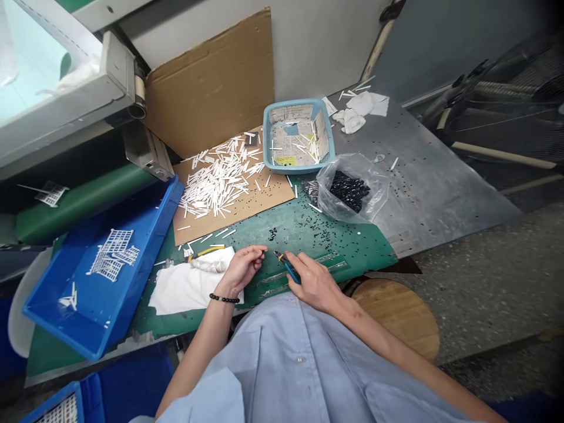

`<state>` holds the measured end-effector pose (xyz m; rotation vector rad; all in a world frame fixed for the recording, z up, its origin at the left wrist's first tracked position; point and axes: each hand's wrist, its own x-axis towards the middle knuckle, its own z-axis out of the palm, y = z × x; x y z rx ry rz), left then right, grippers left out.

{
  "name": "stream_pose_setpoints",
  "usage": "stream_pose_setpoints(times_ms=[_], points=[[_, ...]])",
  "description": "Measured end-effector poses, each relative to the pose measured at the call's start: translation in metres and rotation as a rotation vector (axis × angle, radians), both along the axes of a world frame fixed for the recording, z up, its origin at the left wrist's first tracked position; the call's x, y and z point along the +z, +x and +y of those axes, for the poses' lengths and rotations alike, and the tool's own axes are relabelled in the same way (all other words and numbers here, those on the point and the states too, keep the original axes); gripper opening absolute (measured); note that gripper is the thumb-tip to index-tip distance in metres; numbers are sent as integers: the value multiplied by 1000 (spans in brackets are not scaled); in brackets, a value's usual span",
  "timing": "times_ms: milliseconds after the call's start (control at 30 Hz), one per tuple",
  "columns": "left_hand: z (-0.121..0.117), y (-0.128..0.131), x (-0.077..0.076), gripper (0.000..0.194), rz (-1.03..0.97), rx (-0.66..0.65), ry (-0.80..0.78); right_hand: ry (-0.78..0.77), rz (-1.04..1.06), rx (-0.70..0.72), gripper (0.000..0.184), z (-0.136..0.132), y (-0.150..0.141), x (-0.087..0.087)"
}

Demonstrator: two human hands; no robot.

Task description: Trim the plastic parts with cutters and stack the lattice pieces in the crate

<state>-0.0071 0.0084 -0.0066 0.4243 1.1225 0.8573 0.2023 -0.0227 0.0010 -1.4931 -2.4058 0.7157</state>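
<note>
Pinched between the fingertips of my left hand [244, 268] is a small black plastic part [264, 252]. My right hand [314, 281] is wrapped round a pair of side cutters [291, 270] with blue handles, and their tips point toward the left hand, a short gap away from the black part. A few more black parts [272, 234] lie on the green mat [247, 232] just beyond. Under the left wrist a white cloth [176, 289] is spread, with yellow-handled pliers [211, 249] at its far edge.
White sticks [215, 179] are heaped on cardboard [194, 228]. Behind stands a light-blue basket [298, 169]; beside it, a clear bag [379, 191] holds black parts. A blue tray [88, 314] with white lattice pieces [113, 254] is at left. A round wooden stool [396, 311] stands at right.
</note>
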Motion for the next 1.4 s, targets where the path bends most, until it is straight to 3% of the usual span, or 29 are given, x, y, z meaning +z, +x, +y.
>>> stream_pose_setpoints(times_ms=[100, 167, 267, 400, 567, 667, 733, 900, 967, 1133, 1400], points=[[8, 0, -2, 24, -81, 30, -43, 22, 24, -29, 47, 0, 1, -1], [15, 4, -4, 30, 12, 24, -36, 23, 28, -32, 47, 0, 0, -1], [24, 14, -10, 33, 455, -54, 125, 26, 24, -33, 47, 1, 0, -2], [29, 25, -19, 16, 1068, -251, 492, 34, 16, -49, 48, 1, 0, -4], [32, 25, -26, 12, 1244, -369, 618, 32, 25, -74, 48, 1, 2, -4], [34, 23, -24, 17, 1218, -348, 614, 40, 6, -81, 49, 2, 2, 0], [34, 22, -20, 19, 1108, -295, 528, 69, -30, -80, 50, 3, 2, 4], [28, 15, -4, 32, 416, -301, 139, 107, -144, -37, 51, 5, 2, 11], [25, 12, 2, 36, 243, -328, 55, 98, -157, -11, 51, 4, 1, 12], [22, 8, 6, 39, 155, -345, -36, 72, -162, 11, 52, 4, 0, 12], [20, 7, 4, 37, 127, -341, -51, 51, -182, 39, 53, 6, 0, 14]])
